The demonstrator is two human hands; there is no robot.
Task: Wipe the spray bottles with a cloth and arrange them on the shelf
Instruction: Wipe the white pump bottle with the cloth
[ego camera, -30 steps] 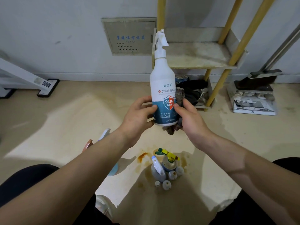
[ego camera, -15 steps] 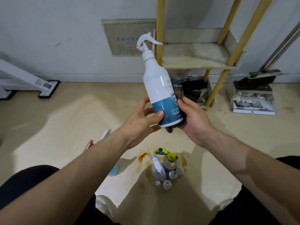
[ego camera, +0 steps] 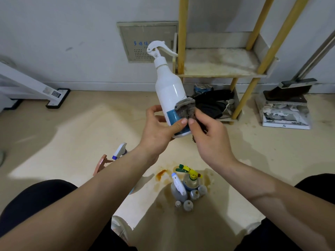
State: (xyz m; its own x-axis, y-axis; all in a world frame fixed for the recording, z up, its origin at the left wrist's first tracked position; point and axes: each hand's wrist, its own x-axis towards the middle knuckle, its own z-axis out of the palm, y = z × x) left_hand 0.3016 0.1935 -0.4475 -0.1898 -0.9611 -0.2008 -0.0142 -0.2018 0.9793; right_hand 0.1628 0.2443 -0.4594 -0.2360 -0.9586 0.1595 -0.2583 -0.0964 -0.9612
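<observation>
The person's left hand [ego camera: 157, 131] grips the lower end of a white plastic spray bottle with a blue label band [ego camera: 169, 91]. Its fingers curl round behind the body and the thumb lies across the front of the label. The bottle rises out of those fingers at a tilt, its white trigger head up and a little to their left, and the trigger lever points toward the shelf.

The right hand [ego camera: 212, 138] pinches a crumpled grey-brown cloth [ego camera: 185, 109], thumb and fingers closed on it. It holds the cloth against the bottle's side just above the left thumb tip, and the two thumb tips almost meet.

Beyond the right fingers stands a stained shelf with yellow posts [ego camera: 217, 62], well apart from the bottle's base. A dark bundle of fabric [ego camera: 212, 104] lies on its lowest level, right behind the cloth.

Below both hands, on the stained beige floor [ego camera: 72, 124], stands a cluster of small bottles [ego camera: 188, 191], one with a yellow and green sprayer. Beside the left forearm, a pink trigger head [ego camera: 101, 163] and a white and blue sprayer [ego camera: 119, 151] show. Far to the right of the right fingers, a dustpan with a brush [ego camera: 286, 109] sits by the wall.
</observation>
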